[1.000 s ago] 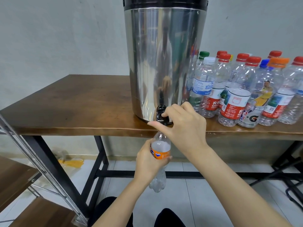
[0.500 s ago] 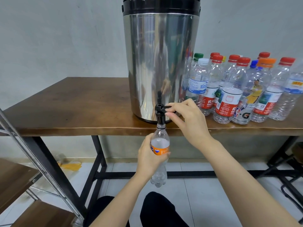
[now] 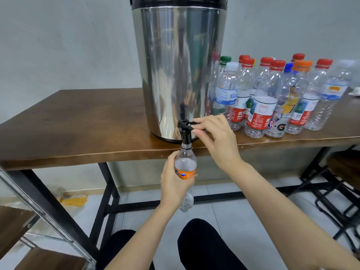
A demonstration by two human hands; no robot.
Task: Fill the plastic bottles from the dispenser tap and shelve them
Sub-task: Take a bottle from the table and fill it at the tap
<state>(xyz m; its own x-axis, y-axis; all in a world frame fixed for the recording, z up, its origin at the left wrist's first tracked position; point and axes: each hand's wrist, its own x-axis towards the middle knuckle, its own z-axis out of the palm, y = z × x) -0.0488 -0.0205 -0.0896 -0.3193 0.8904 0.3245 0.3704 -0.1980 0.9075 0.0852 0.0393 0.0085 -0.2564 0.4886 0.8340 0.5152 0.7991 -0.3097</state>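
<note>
A tall steel dispenser point(image 3: 179, 71) stands on the wooden table point(image 3: 78, 133), its black tap point(image 3: 184, 133) over the front edge. My left hand point(image 3: 173, 184) grips a clear bottle with an orange Fanta label point(image 3: 186, 162), uncapped, its mouth right under the tap spout. My right hand point(image 3: 216, 137) pinches the tap's black lever from the right. Several capped empty bottles point(image 3: 272, 98) stand on the table right of the dispenser.
A metal shelf frame with wooden boards point(image 3: 17, 225) stands at lower left. Black table legs and a crossbar point(image 3: 109, 193) run beneath the table. More black metal framing point(image 3: 339, 195) is at the right. My dark-clad knees point(image 3: 204, 248) are below the bottle.
My right hand has shifted from covering the tap to pinching its lever from the right. The bottle mouth has come up to the spout. The view has dropped slightly.
</note>
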